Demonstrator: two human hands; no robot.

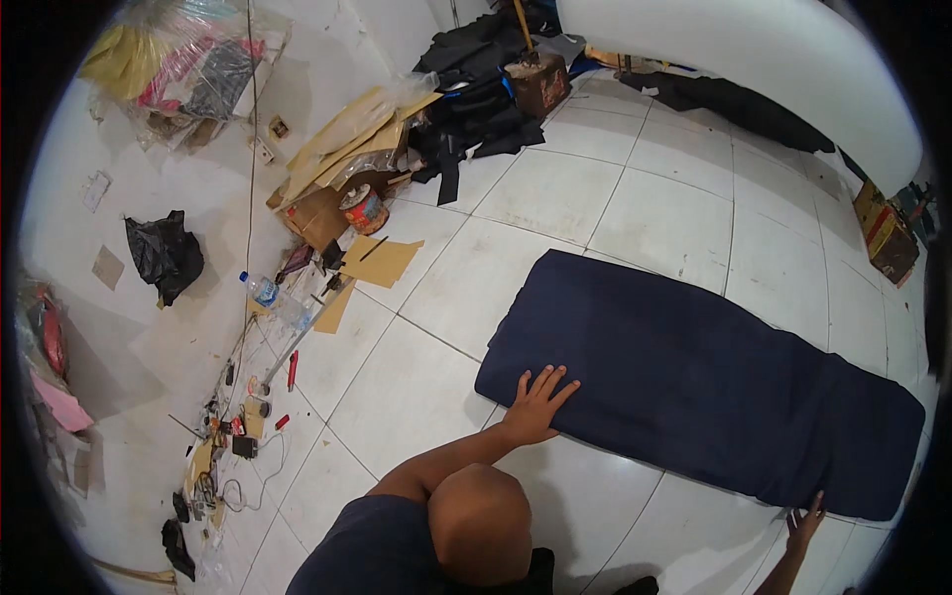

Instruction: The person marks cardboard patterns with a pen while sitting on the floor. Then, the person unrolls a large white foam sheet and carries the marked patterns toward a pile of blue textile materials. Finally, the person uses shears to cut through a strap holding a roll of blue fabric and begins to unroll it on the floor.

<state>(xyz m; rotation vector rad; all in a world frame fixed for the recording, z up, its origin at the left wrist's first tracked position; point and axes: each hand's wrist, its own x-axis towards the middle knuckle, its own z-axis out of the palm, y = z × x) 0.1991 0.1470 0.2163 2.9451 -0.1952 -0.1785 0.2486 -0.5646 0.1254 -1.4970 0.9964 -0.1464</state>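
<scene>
A long folded stack of dark navy cloth [664, 382] lies slantwise on the tiled floor, with layered edges at its far left end. My left hand [535, 405] rests flat on the near left edge of the cloth, fingers spread. At the near edge toward the right end is my right hand [803, 524]. One of its fingers lies up on the cloth and the others are at the edge, which it appears to pinch. Part of that hand is hidden by the cloth's side.
White tiles [555, 193] surround the cloth. Along the left wall are a water bottle [260, 289], a red cutter [293, 370], brown card [382, 260], a tin can [364, 209] and cables. Black cloth scraps [476, 109] lie at the back. A big white roll-like shape [754, 59] spans the upper right.
</scene>
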